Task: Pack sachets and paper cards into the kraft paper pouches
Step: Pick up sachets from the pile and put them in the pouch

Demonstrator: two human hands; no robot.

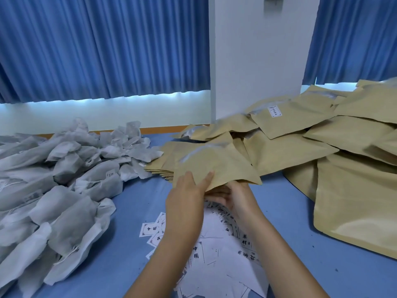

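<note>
Kraft pouch (214, 164) gripped in both hands above a blue table (290, 211).
Across the table, a heap of pouches (322, 147) fills the right side, a pile of grey-white sachets (64, 168) lies at the left, and paper cards (214, 254) (printed in black) are scattered under the forearms. The left hand (189, 190) grips the kraft pouch's near edge with its fingers on top. The right hand (236, 196) seems to clasp the edge from beneath, with its fingertips partly hidden.

Paper cards (214, 254) are scattered on a blue surface (290, 201), possibly a table. Left of the cards, sachets (64, 207) are heaped; beyond and to their right, kraft pouches (290, 151) are piled.
</note>
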